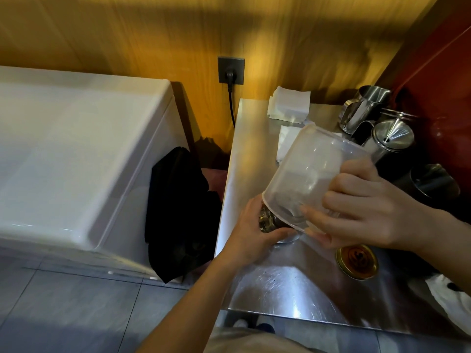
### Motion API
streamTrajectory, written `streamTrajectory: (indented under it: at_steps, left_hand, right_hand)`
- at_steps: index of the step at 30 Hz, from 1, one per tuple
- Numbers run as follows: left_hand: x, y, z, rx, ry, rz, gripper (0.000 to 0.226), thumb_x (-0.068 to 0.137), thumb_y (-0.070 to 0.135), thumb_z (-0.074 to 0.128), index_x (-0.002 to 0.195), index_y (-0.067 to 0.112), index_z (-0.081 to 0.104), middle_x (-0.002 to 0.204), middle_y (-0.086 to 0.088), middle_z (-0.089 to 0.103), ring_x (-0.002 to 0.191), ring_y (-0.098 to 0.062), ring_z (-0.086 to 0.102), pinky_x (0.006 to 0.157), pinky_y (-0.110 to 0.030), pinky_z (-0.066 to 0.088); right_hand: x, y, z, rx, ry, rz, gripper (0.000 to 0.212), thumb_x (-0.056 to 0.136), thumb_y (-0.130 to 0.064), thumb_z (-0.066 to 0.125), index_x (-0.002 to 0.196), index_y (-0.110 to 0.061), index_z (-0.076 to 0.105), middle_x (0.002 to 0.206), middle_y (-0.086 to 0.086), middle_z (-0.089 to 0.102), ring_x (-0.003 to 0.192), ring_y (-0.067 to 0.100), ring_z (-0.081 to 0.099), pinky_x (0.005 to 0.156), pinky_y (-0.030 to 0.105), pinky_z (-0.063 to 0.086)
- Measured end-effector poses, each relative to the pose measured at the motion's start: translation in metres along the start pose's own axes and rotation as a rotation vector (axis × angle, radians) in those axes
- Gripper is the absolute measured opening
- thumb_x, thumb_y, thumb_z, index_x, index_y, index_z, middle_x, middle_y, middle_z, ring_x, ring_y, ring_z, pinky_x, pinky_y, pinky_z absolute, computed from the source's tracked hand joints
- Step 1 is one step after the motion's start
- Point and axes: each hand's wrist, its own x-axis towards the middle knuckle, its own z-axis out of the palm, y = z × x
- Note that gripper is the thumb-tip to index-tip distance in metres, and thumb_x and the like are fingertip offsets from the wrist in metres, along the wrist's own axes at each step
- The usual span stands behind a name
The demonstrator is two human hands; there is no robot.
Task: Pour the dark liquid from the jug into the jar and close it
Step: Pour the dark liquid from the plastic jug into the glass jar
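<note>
My right hand (362, 205) grips a clear plastic jug (313, 174) and holds it tipped steeply, mouth down and to the left, over a glass jar (270, 221). A little dark liquid shows at the jug's lower lip. The jar stands on the steel table (280, 284) with dark liquid inside; it is mostly hidden by the jug and by my left hand (252, 233), which wraps around it. A gold jar lid (356, 261) lies upside down on the table just right of the jar, below my right hand.
Steel pitchers and canisters (390, 133) crowd the table's back right. White napkins (289, 104) lie at the back, crumpled paper (451, 301) at the front right. A white chest appliance (76, 159) stands left, a black cloth (178, 212) hanging in the gap.
</note>
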Motion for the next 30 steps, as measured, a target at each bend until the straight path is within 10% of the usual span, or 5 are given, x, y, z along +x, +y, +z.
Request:
streamTrajectory:
  at_steps: [9, 15, 23, 30]
  left_hand:
    - [0.001, -0.002, 0.0, -0.002, -0.017, -0.006, 0.075, 0.062, 0.051, 0.084, 0.127, 0.038, 0.049, 0.13, -0.002, 0.057, 0.122, -0.022, 0.056, 0.102, -0.054, 0.048]
    - [-0.001, 0.0, -0.002, 0.038, -0.026, -0.01, 0.076, 0.058, 0.057, 0.083, 0.12, 0.068, 0.039, 0.131, 0.018, 0.049, 0.125, -0.003, 0.05, 0.108, -0.036, 0.045]
    - [-0.004, 0.003, -0.002, 0.019, -0.057, -0.009, 0.079, 0.064, 0.053, 0.084, 0.129, 0.054, 0.041, 0.136, 0.01, 0.053, 0.129, -0.012, 0.051, 0.11, -0.047, 0.044]
    - [-0.006, 0.009, -0.003, 0.034, -0.065, -0.029, 0.076, 0.063, 0.055, 0.08, 0.126, 0.059, 0.038, 0.139, 0.006, 0.051, 0.13, -0.015, 0.051, 0.111, -0.047, 0.043]
  right_hand:
    - [-0.003, -0.004, 0.001, -0.009, 0.059, 0.079, 0.015, 0.084, -0.021, 0.064, 0.087, -0.007, 0.07, 0.054, 0.004, 0.056, 0.066, 0.021, 0.04, 0.071, 0.034, 0.034]
    - [-0.027, -0.013, 0.012, 0.044, 0.315, 0.619, 0.027, 0.087, -0.033, 0.059, 0.086, -0.006, 0.053, 0.069, 0.009, 0.056, 0.069, 0.021, 0.041, 0.069, 0.035, 0.032]
    - [-0.059, -0.024, 0.048, 0.424, 0.903, 1.632, 0.014, 0.087, -0.028, 0.052, 0.077, -0.027, 0.042, 0.07, -0.004, 0.045, 0.059, -0.008, 0.047, 0.056, 0.007, 0.039]
    - [-0.097, -0.046, 0.08, 0.505, 0.87, 2.015, 0.012, 0.098, -0.026, 0.037, 0.087, -0.024, 0.041, 0.081, -0.006, 0.047, 0.07, 0.0, 0.048, 0.061, 0.013, 0.042]
